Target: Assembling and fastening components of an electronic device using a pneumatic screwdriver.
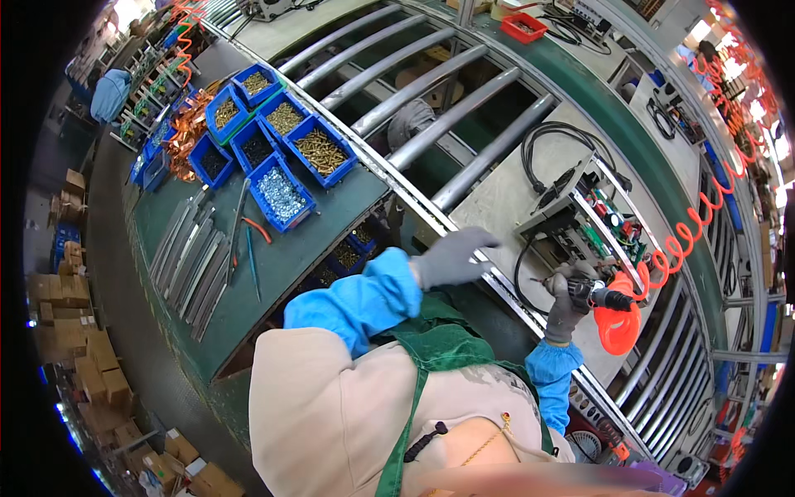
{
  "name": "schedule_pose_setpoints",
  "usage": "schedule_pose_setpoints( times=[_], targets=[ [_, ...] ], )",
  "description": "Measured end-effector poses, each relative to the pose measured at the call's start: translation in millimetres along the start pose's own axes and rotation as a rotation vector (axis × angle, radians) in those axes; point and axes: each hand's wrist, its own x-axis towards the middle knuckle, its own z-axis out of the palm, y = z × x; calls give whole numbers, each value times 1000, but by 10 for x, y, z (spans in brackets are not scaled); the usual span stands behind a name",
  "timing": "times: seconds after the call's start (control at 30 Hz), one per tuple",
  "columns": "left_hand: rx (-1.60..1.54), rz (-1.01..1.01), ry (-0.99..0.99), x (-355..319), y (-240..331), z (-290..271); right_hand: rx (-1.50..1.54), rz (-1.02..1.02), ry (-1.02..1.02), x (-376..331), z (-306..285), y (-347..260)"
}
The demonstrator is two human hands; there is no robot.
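Observation:
My right hand (570, 300), in a grey glove, grips a pneumatic screwdriver (598, 291) with a black body and an orange coiled air hose (694, 230). Its tip points at an open metal chassis (580, 217) holding green circuit boards and black cables, lying on a grey board. My left hand (451, 257), also gloved in grey, hovers over the conveyor's edge rail (497, 282) with fingers slightly spread and nothing in it. Both forearms wear blue sleeves over a beige top and green apron.
Several blue bins (280, 195) of screws sit on a green shelf to the left, beside flat metal strips (195, 257), orange-handled pliers and tweezers. Steel rollers (447, 116) run across the line. A red tray (523, 26) lies far back. Cardboard boxes (74, 331) stack on the floor.

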Motion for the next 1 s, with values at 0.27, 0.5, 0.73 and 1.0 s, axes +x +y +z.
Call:
schedule_pose_setpoints(
  times=[0.27, 0.5, 0.73, 1.0],
  targets=[
    [-227, -135, 250, 538, -97, -559, 68, 54, 43, 92, -18, 56],
    [-686, -40, 33, 2487, -181, -136, 81, 49, 136, 61, -3, 71],
    [-622, -233, -785, 3269, 37, 45, 115, 100, 201, 44, 109, -19],
    [-640, -117, -852, 3418, -70, 212, -147, 93, 334, 134, 261, 12]
  ],
)
